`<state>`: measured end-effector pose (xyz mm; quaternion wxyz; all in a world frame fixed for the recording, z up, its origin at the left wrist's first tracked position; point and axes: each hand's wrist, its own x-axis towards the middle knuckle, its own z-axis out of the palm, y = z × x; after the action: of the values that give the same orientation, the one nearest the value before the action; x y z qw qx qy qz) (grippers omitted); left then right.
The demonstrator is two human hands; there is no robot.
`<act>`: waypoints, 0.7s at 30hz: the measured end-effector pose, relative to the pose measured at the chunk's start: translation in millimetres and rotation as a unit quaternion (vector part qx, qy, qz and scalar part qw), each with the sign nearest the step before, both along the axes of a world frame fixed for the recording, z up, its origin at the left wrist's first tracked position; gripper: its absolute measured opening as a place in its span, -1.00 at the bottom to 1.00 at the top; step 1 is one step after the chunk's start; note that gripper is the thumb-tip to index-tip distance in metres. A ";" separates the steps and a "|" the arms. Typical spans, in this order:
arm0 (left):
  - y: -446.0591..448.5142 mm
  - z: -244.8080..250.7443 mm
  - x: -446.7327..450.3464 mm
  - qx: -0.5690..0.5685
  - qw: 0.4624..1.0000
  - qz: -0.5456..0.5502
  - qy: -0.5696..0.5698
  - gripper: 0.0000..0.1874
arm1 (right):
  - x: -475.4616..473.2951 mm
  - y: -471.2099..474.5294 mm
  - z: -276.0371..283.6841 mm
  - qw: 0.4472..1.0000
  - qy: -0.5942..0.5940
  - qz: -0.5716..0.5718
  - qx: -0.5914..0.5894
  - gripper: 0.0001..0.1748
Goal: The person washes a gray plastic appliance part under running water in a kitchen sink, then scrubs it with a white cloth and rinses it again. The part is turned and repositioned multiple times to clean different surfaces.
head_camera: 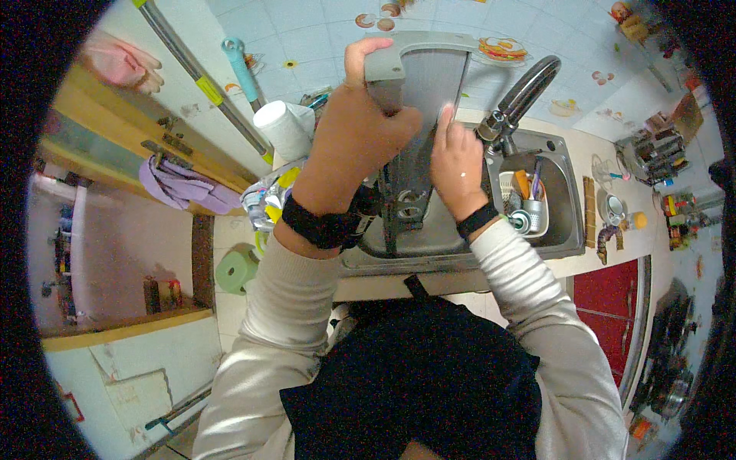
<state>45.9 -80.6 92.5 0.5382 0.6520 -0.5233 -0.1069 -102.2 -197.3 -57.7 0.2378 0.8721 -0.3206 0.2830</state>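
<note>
A long grey and dark panel-like part (440, 75), perhaps from an appliance, stands tilted above the left basin of a stainless steel sink (443, 261). My left hand (368, 126) grips its grey upper left corner, with fingers over the top edge and the thumb on the near side. My right hand (457, 155) lies against the right side of the panel, fingers pointing up; whether it grips anything cannot be told. The panel's lower end reaches down into the basin. Black bands circle both wrists. A curved metal faucet (529, 86) rises just right of the panel.
In the right basin sits a white basket (540, 221) with utensils. A white paper roll (282, 129) and plastic packaging (267, 198) are left of the sink. Right on the counter are a cup (612, 208) and a small jar (635, 221). A green roll (237, 269) stands lower left.
</note>
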 end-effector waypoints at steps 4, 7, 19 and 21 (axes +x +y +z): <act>0.7 1.3 5.1 0.001 1.000 -0.010 0.018 -0.27 | -12.3 29.6 -33.4 0.981 0.120 -0.034 0.146 -0.21; 2.5 0.6 5.6 -0.006 1.000 0.003 0.002 -0.27 | -7.7 28.9 -29.6 0.987 0.097 -0.037 0.123 -0.20; -4.9 -4.2 12.3 -0.008 1.000 0.014 -0.017 -0.24 | -21.2 15.3 -49.3 0.973 0.200 0.059 0.095 -0.23; -4.5 -4.7 14.0 -0.004 1.000 0.011 0.007 -0.26 | -19.4 10.7 -47.4 0.981 0.173 0.081 0.038 -0.26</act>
<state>59.9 -85.0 87.8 0.5452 0.6547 -0.5132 -0.1034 -121.7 -186.6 -105.1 0.2323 0.9394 -0.2135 0.1341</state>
